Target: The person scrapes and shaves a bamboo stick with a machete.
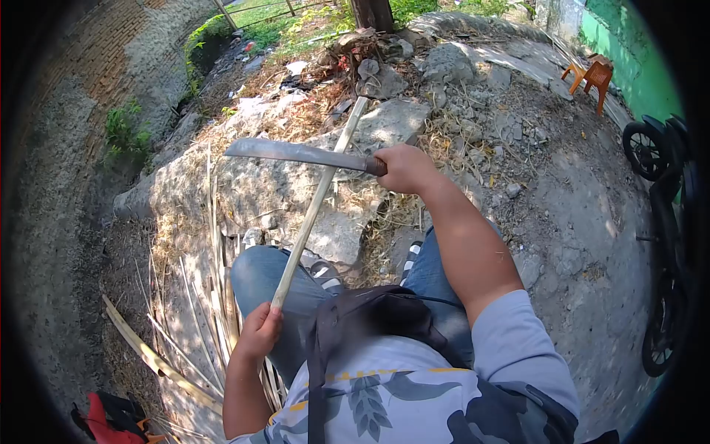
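Note:
My right hand [405, 169] is closed round the dark handle of a machete [296, 152], whose long blade points left. My left hand [260, 330] grips the lower end of a pale strip [314, 211] over my left thigh. The strip slants up and away to the right, and its upper part crosses the blade in this view. Whether blade and strip touch, I cannot tell. Several long thin strips [216, 296] lie on the ground beside my left leg.
A wider curved piece [151, 355] lies at the lower left, above a red and black object [111, 418]. Concrete slabs [392, 122] and rubble lie ahead near a tree trunk [372, 13]. Orange chairs [597, 76] and a motorcycle [665, 222] stand at the right.

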The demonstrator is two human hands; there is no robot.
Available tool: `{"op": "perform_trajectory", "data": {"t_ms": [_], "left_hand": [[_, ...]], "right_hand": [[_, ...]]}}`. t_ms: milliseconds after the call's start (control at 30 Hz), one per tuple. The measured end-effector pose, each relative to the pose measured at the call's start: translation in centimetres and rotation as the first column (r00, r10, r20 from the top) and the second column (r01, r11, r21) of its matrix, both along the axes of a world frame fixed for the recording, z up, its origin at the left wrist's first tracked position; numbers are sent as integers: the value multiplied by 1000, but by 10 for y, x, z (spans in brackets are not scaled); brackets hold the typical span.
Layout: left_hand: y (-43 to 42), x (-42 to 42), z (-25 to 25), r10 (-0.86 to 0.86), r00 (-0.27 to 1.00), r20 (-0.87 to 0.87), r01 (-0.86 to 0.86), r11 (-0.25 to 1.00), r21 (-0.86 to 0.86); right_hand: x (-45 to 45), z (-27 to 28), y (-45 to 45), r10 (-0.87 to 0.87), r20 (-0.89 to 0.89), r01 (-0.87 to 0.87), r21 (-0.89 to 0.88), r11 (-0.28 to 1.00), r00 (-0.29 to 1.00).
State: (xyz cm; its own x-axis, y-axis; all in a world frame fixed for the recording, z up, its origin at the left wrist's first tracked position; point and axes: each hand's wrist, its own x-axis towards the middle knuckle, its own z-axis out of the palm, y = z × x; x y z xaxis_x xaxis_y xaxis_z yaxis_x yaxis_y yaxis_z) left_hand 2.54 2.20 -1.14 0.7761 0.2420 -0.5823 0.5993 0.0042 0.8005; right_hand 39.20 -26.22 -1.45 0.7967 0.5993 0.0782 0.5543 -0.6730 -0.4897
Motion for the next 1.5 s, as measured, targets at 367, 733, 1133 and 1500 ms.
{"op": "perform_trajectory", "data": {"t_ms": [367, 733, 1133, 1500], "left_hand": [[8, -4, -15, -131, 991, 42, 122, 978, 169], [6, -2, -10, -21, 999, 34, 20, 1000, 22], [4, 0, -12, -142, 989, 45, 133, 978, 162], [9, -4, -6, -80, 996, 25, 80, 997, 11]], "right_hand": [[37, -32, -35, -382, -311, 427, 91, 900, 870], [-1, 11, -3, -31, -119, 16, -124, 992, 992], [38, -30, -39, -396, -295, 440, 96, 893, 869], [31, -3, -27, -375, -166, 385, 36, 922, 912]]}}
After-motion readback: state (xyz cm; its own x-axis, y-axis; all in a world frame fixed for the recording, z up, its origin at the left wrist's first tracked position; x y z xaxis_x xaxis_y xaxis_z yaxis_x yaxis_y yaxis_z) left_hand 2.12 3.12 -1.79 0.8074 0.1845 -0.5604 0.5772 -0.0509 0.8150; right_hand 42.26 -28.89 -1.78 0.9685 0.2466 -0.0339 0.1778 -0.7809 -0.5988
